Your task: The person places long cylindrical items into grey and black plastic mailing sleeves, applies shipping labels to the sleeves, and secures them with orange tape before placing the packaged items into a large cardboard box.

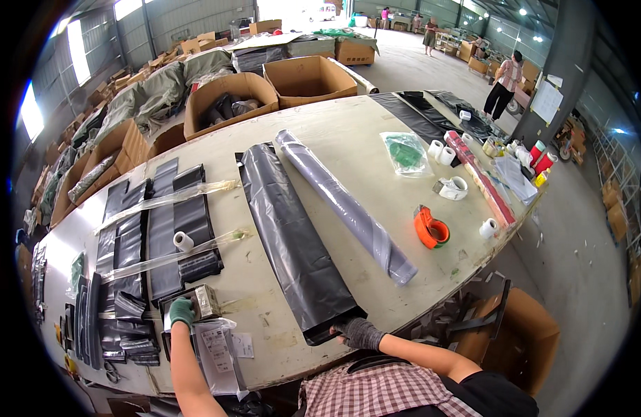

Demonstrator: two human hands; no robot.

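Observation:
A long black plastic bag [286, 229], filled out to a flat oblong shape, lies lengthwise on the table in front of me. My right hand [361, 335], in a dark grey knitted glove, grips its near end, fingers partly hidden at the bag's edge. In a green glove, my left hand [182, 313] is closed at a dark open box with a metal-looking block [207, 301]; what its fingers hold is hidden. Just below it lies a clear packet with a printed label [218, 351]. To the right of the black bag rests a long roll in greyish clear wrap [345, 205].
Stacks of folded black bags [181, 229] lie at left under clear strips, a white roll [183, 241] on them. An orange tape dispenser [430, 228], a red-wrapped roll [480, 177] and a green packet [406, 154] sit at right. Cardboard boxes [310, 80] line the table's far edge.

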